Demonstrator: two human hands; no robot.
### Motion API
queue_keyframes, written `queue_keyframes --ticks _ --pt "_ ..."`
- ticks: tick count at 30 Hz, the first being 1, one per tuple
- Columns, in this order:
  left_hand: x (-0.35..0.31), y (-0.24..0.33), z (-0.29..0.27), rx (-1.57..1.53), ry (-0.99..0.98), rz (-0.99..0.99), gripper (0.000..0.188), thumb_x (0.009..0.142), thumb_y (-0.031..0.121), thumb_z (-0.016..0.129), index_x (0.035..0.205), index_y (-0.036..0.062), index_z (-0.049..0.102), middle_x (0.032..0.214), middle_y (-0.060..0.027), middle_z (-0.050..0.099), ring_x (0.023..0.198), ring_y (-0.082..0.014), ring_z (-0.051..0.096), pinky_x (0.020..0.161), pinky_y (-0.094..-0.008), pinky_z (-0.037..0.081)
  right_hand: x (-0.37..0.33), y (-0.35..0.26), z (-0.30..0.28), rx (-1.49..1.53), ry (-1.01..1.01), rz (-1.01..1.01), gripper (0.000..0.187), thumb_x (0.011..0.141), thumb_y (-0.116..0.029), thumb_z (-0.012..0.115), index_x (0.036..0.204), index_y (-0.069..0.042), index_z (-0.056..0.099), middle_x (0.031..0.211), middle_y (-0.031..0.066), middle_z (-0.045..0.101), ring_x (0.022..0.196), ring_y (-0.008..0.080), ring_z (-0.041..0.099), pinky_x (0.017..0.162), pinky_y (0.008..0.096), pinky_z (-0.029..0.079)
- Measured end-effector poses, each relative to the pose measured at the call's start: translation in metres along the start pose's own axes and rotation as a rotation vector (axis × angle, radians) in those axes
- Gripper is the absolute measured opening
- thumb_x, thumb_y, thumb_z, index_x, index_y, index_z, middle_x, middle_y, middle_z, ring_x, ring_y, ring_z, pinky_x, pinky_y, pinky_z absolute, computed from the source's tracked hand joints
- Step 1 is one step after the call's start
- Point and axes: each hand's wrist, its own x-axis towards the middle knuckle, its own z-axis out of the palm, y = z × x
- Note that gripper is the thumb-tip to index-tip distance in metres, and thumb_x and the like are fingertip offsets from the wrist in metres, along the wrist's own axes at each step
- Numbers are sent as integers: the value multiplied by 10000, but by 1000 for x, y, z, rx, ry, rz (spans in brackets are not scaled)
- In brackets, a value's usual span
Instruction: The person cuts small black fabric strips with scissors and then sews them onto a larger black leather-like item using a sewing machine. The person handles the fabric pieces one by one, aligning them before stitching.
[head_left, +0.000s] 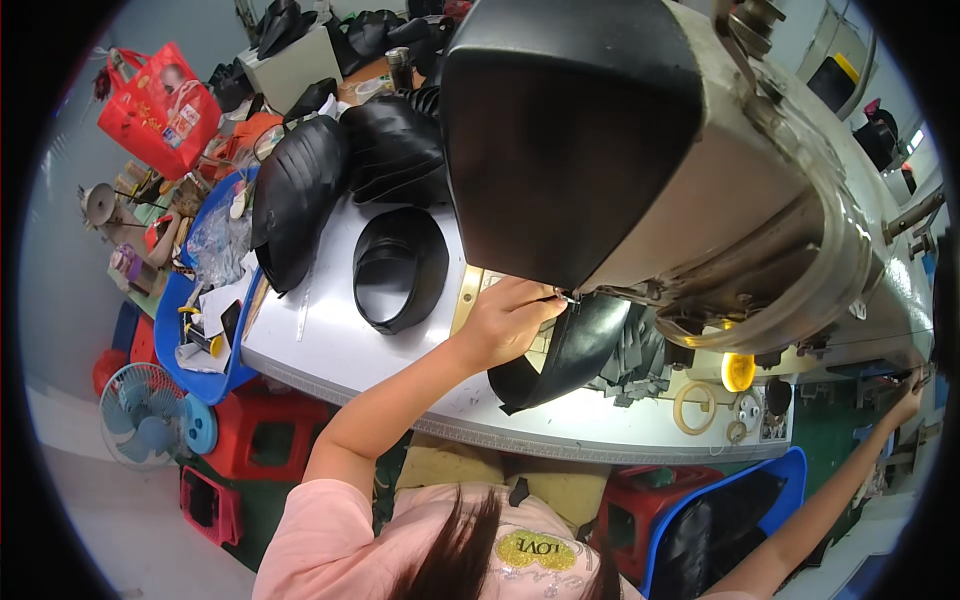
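Observation:
A large industrial sewing machine (720,215), with a black head cover, stands over a white table. My left hand (505,318) is closed in a pinch right beside the needle area. Whatever sits between its fingertips is too small to make out. A curved black leather piece (575,352) lies under the machine head, just below and to the right of that hand. My right hand (908,392) reaches out to the far right, against the machine's end; its fingers are too small and partly hidden to read.
Left of my left hand, a black leather ring (402,268) rests on the white table (330,345), near stacked black leather pieces (300,200). Grey-black scraps (638,355) and a tape roll (694,408) lie to the right. Blue bins (790,470), red stools (262,430) and a fan (150,415) surround the table.

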Motion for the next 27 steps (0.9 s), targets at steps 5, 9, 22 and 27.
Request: queue_keyframes --ticks 5,9,22,27 --pt "-9 -12 8 -74 -6 -91 161 645 -106 633 768 -2 637 787 -109 639 703 -241 606 603 -306 482 -70 -38 -45 406 165 -79 307 912 -270 498 1066 -43 636 1026 63 656 833 148 626 666 270 473" --pt "-7 -16 12 -80 9 -101 172 632 -120 624 762 -8 633 781 -119 641 694 -248 608 601 -315 482 -122 -60 -72 481 222 -195 258 898 -199 547 1054 -7 622 966 76 659 744 136 602 640 271 470" --pt "-34 57 -77 -179 -16 -691 188 688 -130 576 841 -29 617 893 -102 626 761 -184 591 657 -260 474 -415 -265 -111 1018 -1061 -481 359 783 -199 637 1048 30 560 811 109 559 683 173 573 597 300 462" --pt "-57 56 -82 -737 174 -1588 218 758 -6 621 972 7 589 873 -63 626 761 -130 607 682 -227 487 -471 -311 -121 1090 -1159 -643 280 720 -50 671 940 -4 504 790 127 547 620 284 575 523 330 466"
